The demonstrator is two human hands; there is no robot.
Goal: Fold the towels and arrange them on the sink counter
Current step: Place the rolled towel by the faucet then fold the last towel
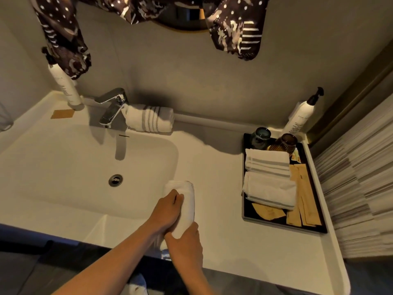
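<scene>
- Nearest the camera, two bare forearms reach up from the bottom edge to one white rolled towel lying on the sink counter, just right of the basin's near corner
- Left hand lies over the middle of the roll, its fingers curled round the cloth from the basin side and pressed close together
- Right hand grips the near end of the roll; its back faces the camera, so how its fingers lie underneath cannot be told, only that the hand wraps the towel's end
- Risk, as I judge it: the roll sits close to the basin's edge, so a slack grip or a sideways push could tip it into the bowl
- Loosening either hand too soon would likely let the outer layer spring open, since nothing else pins it
- A tail of cloth hangs below the right wrist over the counter's front edge and could drag the roll apart if snagged
- Another rolled, striped towel already rests beside the tap, and two folded towels lie on the black tray to the right, well apart from the hands
</scene>
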